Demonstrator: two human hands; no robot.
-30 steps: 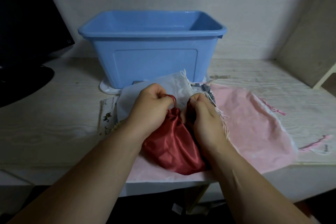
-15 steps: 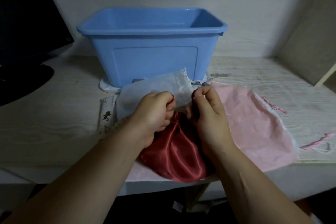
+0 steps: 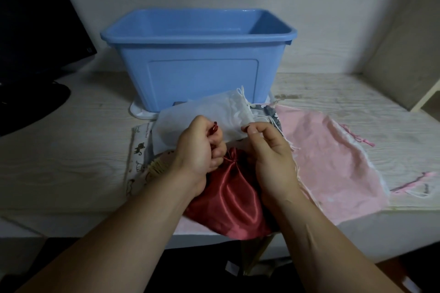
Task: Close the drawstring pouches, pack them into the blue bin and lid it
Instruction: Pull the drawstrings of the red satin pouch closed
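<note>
A shiny red satin pouch [image 3: 234,195] lies at the desk's front edge, its mouth gathered tight between my hands. My left hand [image 3: 198,150] grips the red drawstring, whose end pokes up above the fist. My right hand [image 3: 269,150] pinches the cord on the other side of the mouth. Behind them lie a white pouch [image 3: 214,114], a large pink pouch [image 3: 333,157] to the right, and a grey patterned pouch [image 3: 270,112] mostly hidden. The open blue bin [image 3: 197,78] stands at the back on its white lid [image 3: 140,112].
A cat-print pouch [image 3: 139,150] and a straw-coloured item [image 3: 158,164] peek out left of my left wrist. A dark monitor [image 3: 35,31] and its base fill the left. A pink-corded pouch [image 3: 419,183] lies at the far right edge. A wooden wall rises on the right.
The red pouch's mouth has been drawn shut. Both hands have risen and pulled the cord ends apart; the left now holds the cord end above its fist.
</note>
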